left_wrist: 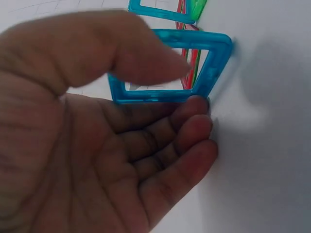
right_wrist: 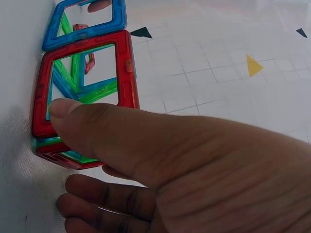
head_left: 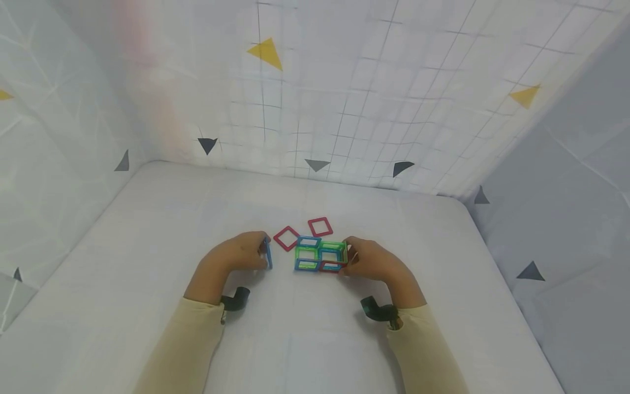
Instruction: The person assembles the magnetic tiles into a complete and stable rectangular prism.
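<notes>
My left hand (head_left: pixel 240 253) pinches a blue square magnetic tile (left_wrist: pixel 219 51) between thumb and fingers. The tile stands on edge, left of a block of joined magnetic tiles (head_left: pixel 307 261), with a gap between them. Blue, green and red open-framed squares make up this block, some upright as walls. At its right end my right hand (head_left: pixel 371 261) grips it, the thumb pressed on the front red tile (right_wrist: pixel 127 77). The index finger is mostly hidden behind the block; the other fingers are curled below it in the right wrist view.
Two loose red square tiles lie flat behind the block, one red tile (head_left: pixel 281 244) at its back left and another red tile (head_left: pixel 322 234) further back. The white table (head_left: pixel 305 339) meets a sheet-covered wall (head_left: pixel 320 109) with grid lines and triangles.
</notes>
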`<action>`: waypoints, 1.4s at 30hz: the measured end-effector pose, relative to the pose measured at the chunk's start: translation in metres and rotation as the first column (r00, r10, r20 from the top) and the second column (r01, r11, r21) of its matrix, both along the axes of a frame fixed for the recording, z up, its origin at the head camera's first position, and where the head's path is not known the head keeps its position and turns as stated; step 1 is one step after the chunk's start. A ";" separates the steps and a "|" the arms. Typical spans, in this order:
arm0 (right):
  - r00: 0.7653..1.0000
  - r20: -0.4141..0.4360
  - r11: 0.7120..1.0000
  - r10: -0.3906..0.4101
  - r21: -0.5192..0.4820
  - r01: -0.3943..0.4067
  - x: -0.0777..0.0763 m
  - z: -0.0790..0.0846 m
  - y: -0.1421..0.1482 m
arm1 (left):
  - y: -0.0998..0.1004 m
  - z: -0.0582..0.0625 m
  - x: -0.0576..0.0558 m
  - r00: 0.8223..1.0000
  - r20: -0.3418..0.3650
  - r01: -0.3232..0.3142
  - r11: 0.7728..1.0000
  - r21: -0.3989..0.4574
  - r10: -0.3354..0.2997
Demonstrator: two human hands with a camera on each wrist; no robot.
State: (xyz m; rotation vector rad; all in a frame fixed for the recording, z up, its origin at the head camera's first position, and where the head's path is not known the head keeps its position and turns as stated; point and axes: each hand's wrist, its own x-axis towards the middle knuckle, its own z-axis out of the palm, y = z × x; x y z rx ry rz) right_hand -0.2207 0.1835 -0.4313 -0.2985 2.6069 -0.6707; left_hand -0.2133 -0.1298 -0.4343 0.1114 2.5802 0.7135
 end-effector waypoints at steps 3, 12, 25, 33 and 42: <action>1.000 0.000 1.000 0.001 0.003 -0.001 0.000 0.000 0.000 | 0.000 0.000 0.001 1.000 0.007 0.001 1.000 0.000 -0.001; 1.000 0.000 1.000 0.008 -0.004 -0.008 -0.001 0.000 0.000 | 0.003 0.000 0.000 1.000 -0.018 -0.011 1.000 -0.006 0.011; 1.000 -0.006 0.999 0.002 -0.032 -0.002 -0.001 -0.001 0.000 | 0.014 -0.005 0.000 0.998 -0.055 -0.003 0.999 0.043 0.005; 0.999 -0.029 0.999 0.029 -0.040 -0.030 -0.001 -0.001 0.001 | 0.026 -0.006 0.003 0.998 -0.056 0.028 0.999 0.024 -0.027; 0.998 -0.047 0.999 0.043 -0.012 -0.043 0.000 -0.001 0.000 | 0.030 -0.008 0.004 0.996 -0.072 0.059 0.998 0.026 -0.057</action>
